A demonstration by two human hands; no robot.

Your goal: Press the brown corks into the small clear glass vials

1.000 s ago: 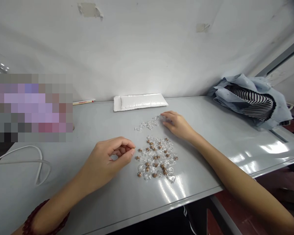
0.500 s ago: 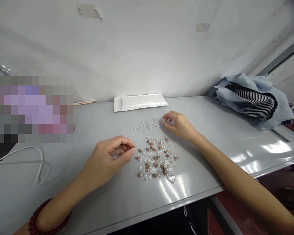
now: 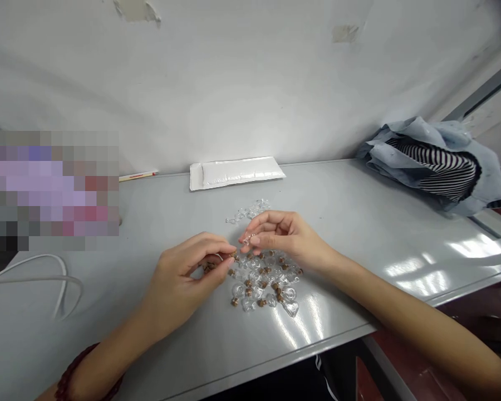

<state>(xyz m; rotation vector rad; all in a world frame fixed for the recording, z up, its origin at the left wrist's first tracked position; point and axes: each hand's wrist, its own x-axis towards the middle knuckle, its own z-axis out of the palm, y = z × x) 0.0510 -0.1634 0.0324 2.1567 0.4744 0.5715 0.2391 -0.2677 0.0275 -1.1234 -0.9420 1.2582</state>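
You are pinching a tiny glass bottle point(image 3: 247, 239) in your right hand point(image 3: 281, 236) above the pile point(image 3: 263, 287), your left hand point(image 3: 181, 275) closing around corks point(image 3: 209, 267).

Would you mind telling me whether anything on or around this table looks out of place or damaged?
A crumpled pale blue garment with striped lining sits bundled on the far right of the table, unlike the tidy group of small glass bottles. The wall also shows a peeling patch.
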